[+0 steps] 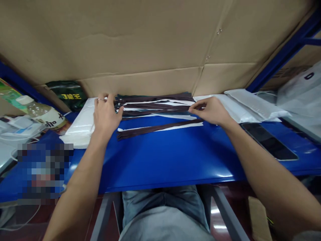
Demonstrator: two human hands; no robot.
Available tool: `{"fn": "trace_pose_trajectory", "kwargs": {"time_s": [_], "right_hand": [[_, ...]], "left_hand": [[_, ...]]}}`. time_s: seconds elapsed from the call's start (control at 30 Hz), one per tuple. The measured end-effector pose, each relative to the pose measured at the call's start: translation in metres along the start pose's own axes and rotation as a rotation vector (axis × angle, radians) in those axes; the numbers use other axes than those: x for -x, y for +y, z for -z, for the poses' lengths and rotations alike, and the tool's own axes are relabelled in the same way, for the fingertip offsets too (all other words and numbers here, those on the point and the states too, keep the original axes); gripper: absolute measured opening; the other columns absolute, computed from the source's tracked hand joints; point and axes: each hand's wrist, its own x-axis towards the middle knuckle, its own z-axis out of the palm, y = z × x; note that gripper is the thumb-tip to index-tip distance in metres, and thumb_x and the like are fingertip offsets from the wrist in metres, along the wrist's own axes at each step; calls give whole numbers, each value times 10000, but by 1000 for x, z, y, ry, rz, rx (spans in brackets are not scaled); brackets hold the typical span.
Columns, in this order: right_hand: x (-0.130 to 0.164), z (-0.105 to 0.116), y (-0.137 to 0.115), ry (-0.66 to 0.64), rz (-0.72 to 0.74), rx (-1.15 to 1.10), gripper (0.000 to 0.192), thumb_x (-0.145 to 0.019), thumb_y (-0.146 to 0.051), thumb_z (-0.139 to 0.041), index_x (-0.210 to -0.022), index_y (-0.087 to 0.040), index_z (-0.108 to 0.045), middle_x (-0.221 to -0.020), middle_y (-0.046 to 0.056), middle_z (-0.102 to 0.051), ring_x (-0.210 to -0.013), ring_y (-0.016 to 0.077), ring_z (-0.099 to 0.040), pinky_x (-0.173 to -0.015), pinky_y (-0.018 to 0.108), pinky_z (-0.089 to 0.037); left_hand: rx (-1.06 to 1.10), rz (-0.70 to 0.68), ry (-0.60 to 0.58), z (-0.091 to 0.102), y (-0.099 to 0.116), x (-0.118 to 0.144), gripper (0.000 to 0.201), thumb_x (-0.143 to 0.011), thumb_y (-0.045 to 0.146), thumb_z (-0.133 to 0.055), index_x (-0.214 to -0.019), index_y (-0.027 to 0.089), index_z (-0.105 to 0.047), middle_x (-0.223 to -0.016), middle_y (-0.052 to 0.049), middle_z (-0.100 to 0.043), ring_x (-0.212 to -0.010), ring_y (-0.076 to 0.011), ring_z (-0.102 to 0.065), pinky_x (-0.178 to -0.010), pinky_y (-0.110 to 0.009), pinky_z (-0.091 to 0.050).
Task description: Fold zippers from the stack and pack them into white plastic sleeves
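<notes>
A loose pile of zippers (155,97) in dark brown, white and dark teal lies lengthwise on the blue table (160,160), against the cardboard. My left hand (106,110) rests at the pile's left ends, thumb and index finger apart, with zipper ends between them. At the right ends, the thumb and fingertips of my right hand (210,109) pinch together on a brown zipper; the exact grip is partly hidden. Closer to me, a brown zipper (150,131) and a white zipper (179,126) lie together, apart from the pile and touched by neither hand.
White plastic packets lie on the left (81,122) and right (255,103). A phone (271,142) sits by my right forearm. A drink bottle (47,115) and a dark green bag (66,95) stand at left. A cardboard panel (150,40) backs the table between blue posts.
</notes>
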Motion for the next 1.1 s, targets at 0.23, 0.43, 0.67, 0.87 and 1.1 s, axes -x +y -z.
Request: {"fn": "trace_pose_trajectory", "kwargs": {"time_s": [0.23, 0.43, 0.67, 0.87, 1.1], "right_hand": [[25, -51, -53, -181, 79, -447, 146, -895, -374, -843, -977, -256, -819, -937, 64, -857, -885, 309, -844, -885, 481, -698], [39, -65, -75, -184, 95, -519, 221, -886, -410, -886, -1014, -247, -808, -1009, 75, -867, -960, 325, -852, -927, 504, -702], [35, -58, -78, -135, 58, -533, 252, -858, -402, -901, -1006, -231, -789, -923, 81, -859, -882, 321, -844, -780, 447, -676], [21, 4, -52, 2, -76, -254, 237, -848, -367, -871, -1021, -224, -796, -926, 96, -855, -806, 285, -814, -604, 350, -563], [8, 80, 20, -60, -364, 160, 199, -835, -266, -828, -1033, -274, -804, -884, 62, -843, -796, 274, -781, -632, 367, -561]], "left_hand": [[206, -150, -406, -27, 82, 29, 313, -1045, 504, -730, -900, 232, -781, -805, -47, -800, -784, -249, -770, -745, -385, -565], [220, -230, -510, -42, 100, 43, 268, -1107, 421, -637, -1048, 252, -835, -899, -68, -819, -812, -245, -761, -697, -361, -496], [251, -260, -363, -40, 101, 40, 195, -1060, 301, -610, -1010, 233, -786, -821, -46, -769, -704, -208, -671, -641, -343, -426], [115, -42, -220, -7, 61, 14, 132, -917, 284, -683, -816, 232, -751, -729, -32, -746, -668, -213, -663, -674, -355, -449], [-47, 170, -389, 47, -4, 23, 205, -860, 401, -690, -776, 238, -780, -720, -33, -773, -691, -234, -703, -714, -373, -478]]}}
